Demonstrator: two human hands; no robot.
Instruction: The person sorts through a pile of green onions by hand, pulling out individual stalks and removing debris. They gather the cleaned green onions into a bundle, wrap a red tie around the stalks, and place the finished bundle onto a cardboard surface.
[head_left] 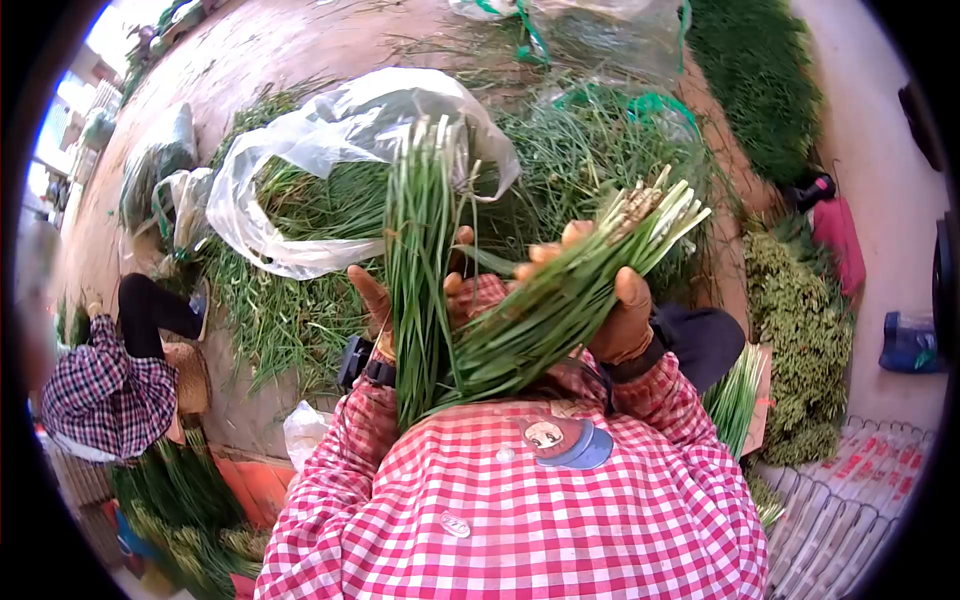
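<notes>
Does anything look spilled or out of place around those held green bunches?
The loose greens look spilled: they sprawl tangled across the floor, unlike the two held bunches. A clear plastic bag lies crumpled among them. Perhaps that's normal here.

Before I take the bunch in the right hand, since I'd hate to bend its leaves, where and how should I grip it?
Probably around the stalks just short of the pale ends, coming from the wearer's front right. The bunch slants that way, and those ends stick out past the right hand, while the leaves trail toward the red checked shirt.
</notes>
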